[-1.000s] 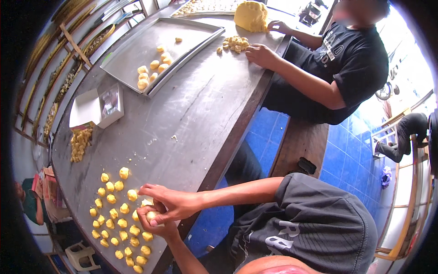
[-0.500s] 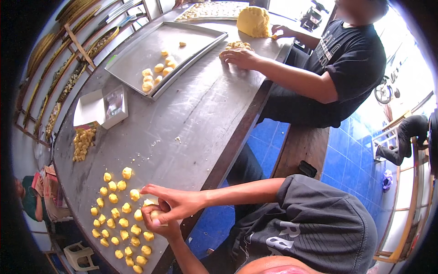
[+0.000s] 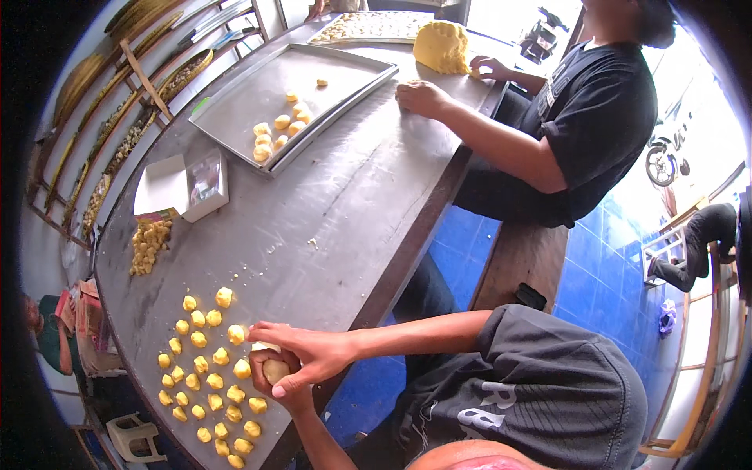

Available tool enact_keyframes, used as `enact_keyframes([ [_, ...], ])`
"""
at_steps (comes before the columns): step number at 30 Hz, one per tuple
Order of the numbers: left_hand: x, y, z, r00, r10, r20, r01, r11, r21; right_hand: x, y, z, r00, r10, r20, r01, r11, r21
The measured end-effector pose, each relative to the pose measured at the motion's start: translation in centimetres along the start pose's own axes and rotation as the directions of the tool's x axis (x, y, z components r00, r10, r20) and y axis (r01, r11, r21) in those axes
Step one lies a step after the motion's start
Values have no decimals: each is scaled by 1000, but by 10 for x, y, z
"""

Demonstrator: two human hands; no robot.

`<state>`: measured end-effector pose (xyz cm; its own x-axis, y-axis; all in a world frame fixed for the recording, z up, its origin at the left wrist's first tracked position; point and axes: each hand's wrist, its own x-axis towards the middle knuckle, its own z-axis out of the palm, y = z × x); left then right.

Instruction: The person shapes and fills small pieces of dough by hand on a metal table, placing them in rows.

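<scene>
My left hand cradles a pale dough ball, its fingers curled round it. My right hand is over it, palm down, fingers stretched toward the left and thumb lowered beside the ball. Just left of both hands, several yellow dough lumps lie spaced out on the grey metal table. Higher on the left, a heap of small beige pieces lies beside an open white box.
A metal tray holds several balls, with a filled tray beyond. A co-worker sits at the right by a big yellow dough mass. A bench, shelving and other people surround the table.
The co-worker's nearer hand has moved left, and the small pile there is now out of sight. My hands have shifted slightly, showing more of the ball. The view has drifted a little.
</scene>
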<state>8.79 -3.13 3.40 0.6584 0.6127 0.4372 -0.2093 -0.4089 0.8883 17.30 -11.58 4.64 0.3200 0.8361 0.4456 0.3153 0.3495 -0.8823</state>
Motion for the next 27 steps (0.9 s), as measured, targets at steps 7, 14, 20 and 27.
enact_keyframes([
  [7, 2, -5, -5, 997, 71, 40, -75, 992, 104, 3, 1, -5, 998, 40, 39, -44, 993, 107],
  [14, 0, -7, -6, 996, 72, 52, -79, 986, 149, 3, 5, -4, 1000, -12, -14, 10, 997, -78],
  [20, -2, -10, -7, 998, 41, 42, -45, 995, 86, 4, 4, -3, 999, -33, -41, 27, 990, -141],
  [27, 3, -2, -6, 997, 41, 66, -47, 995, 93, 6, -2, -9, 997, 40, -66, -51, 983, -177],
])
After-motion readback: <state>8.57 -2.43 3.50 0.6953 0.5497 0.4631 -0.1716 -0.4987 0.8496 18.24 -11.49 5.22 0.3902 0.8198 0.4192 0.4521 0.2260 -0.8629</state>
